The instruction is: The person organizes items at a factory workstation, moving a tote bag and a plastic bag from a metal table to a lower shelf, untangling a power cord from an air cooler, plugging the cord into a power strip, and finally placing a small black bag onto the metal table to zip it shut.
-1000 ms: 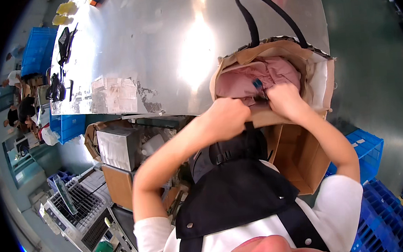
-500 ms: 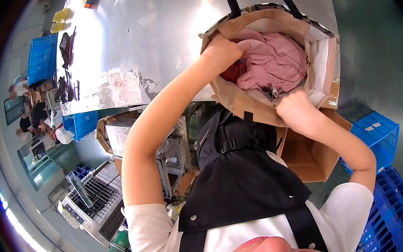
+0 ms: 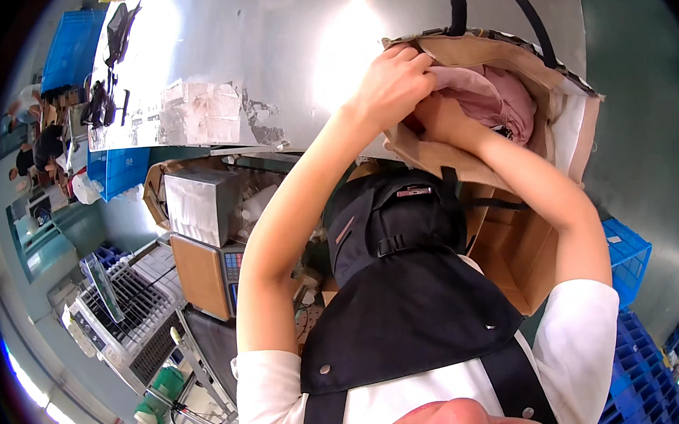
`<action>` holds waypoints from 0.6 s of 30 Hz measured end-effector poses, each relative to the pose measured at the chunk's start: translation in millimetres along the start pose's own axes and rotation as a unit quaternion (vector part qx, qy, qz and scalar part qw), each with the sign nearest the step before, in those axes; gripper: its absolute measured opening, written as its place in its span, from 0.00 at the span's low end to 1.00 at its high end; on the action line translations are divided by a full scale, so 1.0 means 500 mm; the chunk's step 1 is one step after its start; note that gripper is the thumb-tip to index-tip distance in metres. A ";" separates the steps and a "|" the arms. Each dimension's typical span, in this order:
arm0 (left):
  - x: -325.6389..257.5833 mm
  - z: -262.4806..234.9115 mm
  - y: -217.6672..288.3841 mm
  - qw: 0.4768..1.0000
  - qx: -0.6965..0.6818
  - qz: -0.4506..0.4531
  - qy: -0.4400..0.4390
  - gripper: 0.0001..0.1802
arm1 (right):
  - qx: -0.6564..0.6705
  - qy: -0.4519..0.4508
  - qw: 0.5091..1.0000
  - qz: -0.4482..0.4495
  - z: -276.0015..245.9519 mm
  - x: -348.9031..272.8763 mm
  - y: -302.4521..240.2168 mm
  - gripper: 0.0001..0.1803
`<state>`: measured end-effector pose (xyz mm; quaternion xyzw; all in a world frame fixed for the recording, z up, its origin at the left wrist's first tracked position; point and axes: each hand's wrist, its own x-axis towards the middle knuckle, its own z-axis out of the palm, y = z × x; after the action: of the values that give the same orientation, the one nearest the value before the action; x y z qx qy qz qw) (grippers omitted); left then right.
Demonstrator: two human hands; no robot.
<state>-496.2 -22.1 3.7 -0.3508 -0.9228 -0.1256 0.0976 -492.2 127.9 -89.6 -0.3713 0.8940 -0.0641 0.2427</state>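
Head view, looking straight down at the person's own arms and a brown tote bag (image 3: 511, 159) sitting on the near edge of a shiny metal bench (image 3: 263, 50). The bag has 2 black handles arching up over its mouth and a pale lining showing on the right side. Stuffed inside is a pink cloth (image 3: 498, 96), bunched up and filling most of the opening.

The left hand (image 3: 393, 84) is curled shut around the bag's near-left rim, fingers hooked over the edge, basically pinching the rim and holding it up. The right hand (image 3: 448, 120) is shoved down into the bag under the pink cloth, only the wrist and the back of it show, so I can't tell if it's gripping anything or just flat in there.

Other stuff around: peeling paper labels (image 3: 196, 112) stuck on the bench's left part, a blue crate (image 3: 64, 50) at the far left, and more blue crates (image 3: 625, 249) on the floor to the right. Below the bench edge there's a cardboard box (image 3: 510, 254), open, just beside the bag, and a scale with a keypad (image 3: 217, 273) off to the left. The person wears a black apron over a white tee.
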 end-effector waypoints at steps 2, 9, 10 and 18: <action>-0.009 -0.008 0.011 1.000 -0.009 -0.013 -0.013 0.10 | -0.027 0.019 0.999 0.009 0.020 -0.004 -0.011 0.32; -0.019 -0.024 0.053 0.997 -0.069 -0.033 -0.010 0.12 | -0.033 0.218 0.975 -0.011 0.073 0.013 -0.005 0.31; -0.019 -0.028 0.060 0.997 -0.077 -0.029 -0.003 0.12 | -0.015 0.229 0.973 -0.012 0.069 0.008 0.009 0.30; -0.039 -0.058 0.050 0.985 -0.120 -0.095 0.076 0.17 | 0.399 0.100 0.907 0.092 -0.093 -0.129 0.076 0.45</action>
<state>-462.4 -24.8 30.1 -0.2601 -0.9201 -0.2705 0.1122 -499.5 196.8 -35.0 -0.1512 0.8435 -0.4298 0.2845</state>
